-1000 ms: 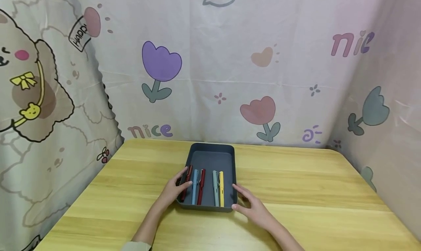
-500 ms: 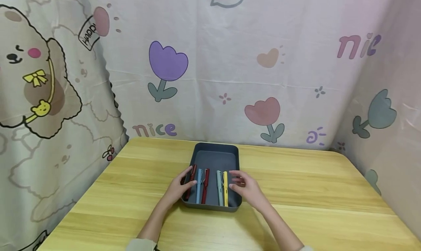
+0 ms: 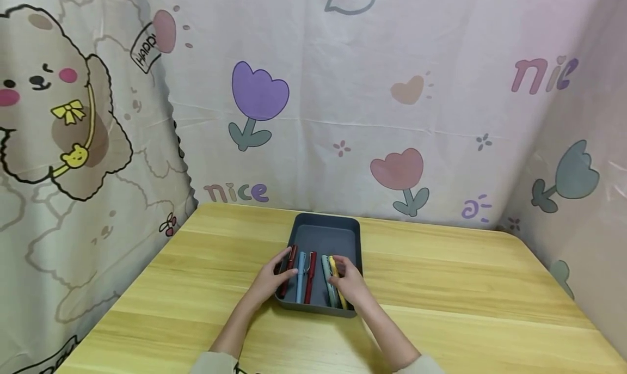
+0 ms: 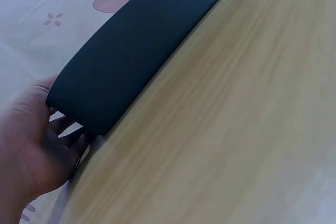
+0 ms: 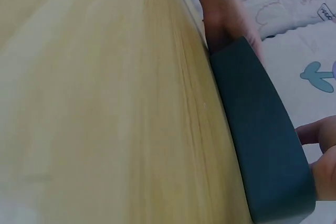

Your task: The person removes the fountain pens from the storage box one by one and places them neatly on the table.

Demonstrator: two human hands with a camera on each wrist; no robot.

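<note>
A dark grey tray [image 3: 327, 237] lies on the table with several pens in its near half. From left to right these are a dark brown-red pen [image 3: 292, 255], a blue pen [image 3: 301, 281], a red pen [image 3: 310, 284], a pale green pen [image 3: 326, 270] and a yellow pen [image 3: 333, 267]. My left hand [image 3: 268, 281] grips the tray's left wall, thumb over the rim and fingers outside. Inside the tray at right, my right hand [image 3: 352, 286] pinches the yellow pen, its thumb close against the green one. Both wrist views show mostly the tray's outer front wall [image 5: 268, 129], hiding the pens.
The wooden table [image 3: 441, 287] extends on both sides of the tray. Behind it hangs a pale curtain [image 3: 323, 91] printed with flowers and lettering, and a bear print [image 3: 73, 107] covers the left side.
My right hand has left the tray's right wall and moved left over the rim to the yellow pen, which now tilts with the green one. The left hand stays at the tray.
</note>
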